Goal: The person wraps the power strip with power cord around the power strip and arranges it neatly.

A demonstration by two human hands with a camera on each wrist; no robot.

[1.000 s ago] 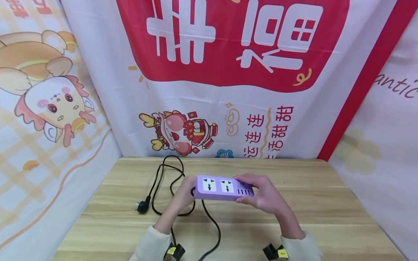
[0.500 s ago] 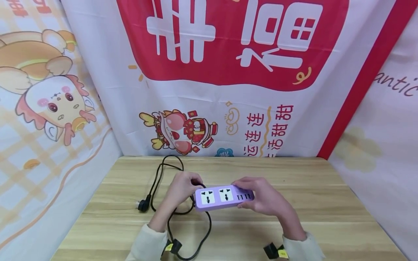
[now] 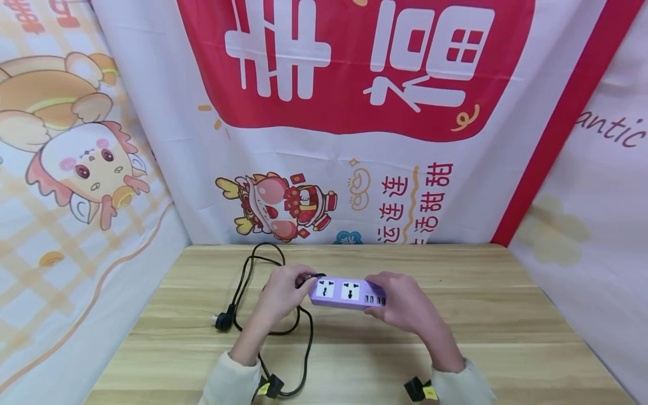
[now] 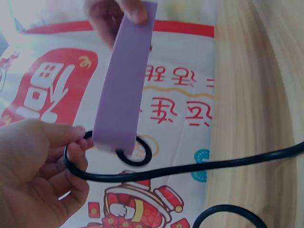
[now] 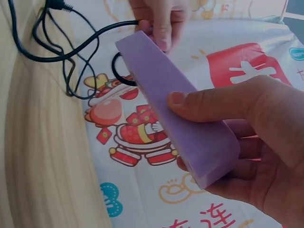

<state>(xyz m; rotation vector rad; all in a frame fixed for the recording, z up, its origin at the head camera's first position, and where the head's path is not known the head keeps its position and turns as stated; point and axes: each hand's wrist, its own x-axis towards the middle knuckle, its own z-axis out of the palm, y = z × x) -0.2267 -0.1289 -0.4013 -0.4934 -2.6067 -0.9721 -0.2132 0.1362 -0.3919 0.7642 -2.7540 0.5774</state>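
A purple power strip point(image 3: 341, 293) with two white sockets and several USB ports is held above the table. My right hand point(image 3: 407, 304) grips its right end, the thumb lying along one side in the right wrist view. At the strip's other end, my left hand point(image 3: 280, 292) pinches the black cable point(image 4: 142, 175) between thumb and fingers. The cable curls in a small loop beside that end of the strip point(image 4: 123, 90). Farther left, the black plug point(image 3: 224, 320) lies on the table with its prongs pointing left.
Loops of the cable point(image 3: 238, 287) spread over the left part of the wooden table point(image 3: 455, 360). A printed cloth point(image 3: 324, 146) hangs along the table's back edge, and more printed cloth point(image 3: 91, 270) covers the left side.
My left hand has moved from behind the strip's left end to pinching the cable there. The strip dipped and tilted, then came back up nearly level. The cable's front loop has drawn left.
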